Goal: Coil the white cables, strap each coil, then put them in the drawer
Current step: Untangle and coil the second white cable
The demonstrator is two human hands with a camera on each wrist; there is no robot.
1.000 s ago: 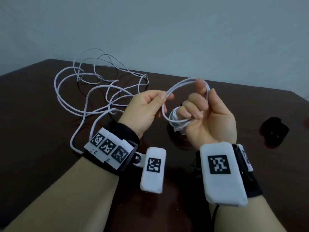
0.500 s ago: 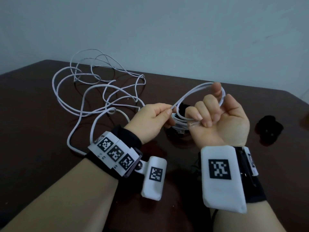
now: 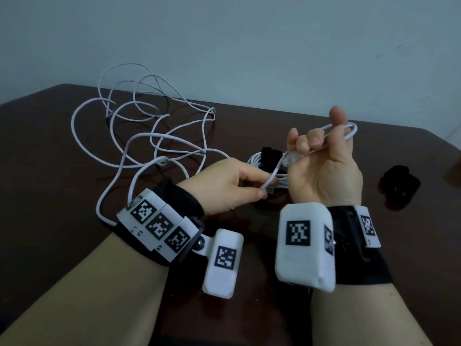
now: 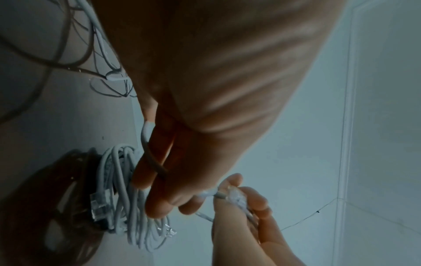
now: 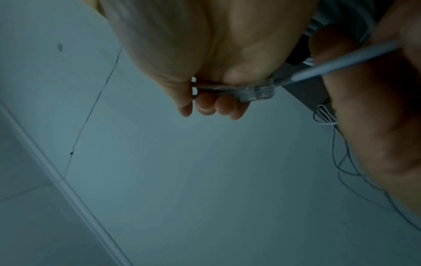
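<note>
Moved: right hand has lifted and turned since a second ago, and the round loop it held is now pulled into a long thin one; left hand has dropped lower.

Cable in hand: white cable is looped over the right fingers, with its clear plug poking out on the left-hand side.

Right hand: fingers curled around the loop, thumb sticking up.

Left hand: thumb and finger pinch the same cable just below the plug (the other fingers look loosely bent).

Loose part: the rest of the cable lies in a messy tangle on the brown table, beyond the left hand.

Done: one finished coil sits on the table behind both hands, with a black strap on it, I think.

Left to do: this cable has only its first loop, so nearly all the winding is left, then strapping it, then putting both away. No drawer shows in any view.

Spare strap: black thing on the table, out past the right hand, may be the next strap.

Left wrist view: shows the finished coil up close with its own plugs, which the head view does not.

Right wrist view: shows the plug best, tucked at the curled fingers.
</note>
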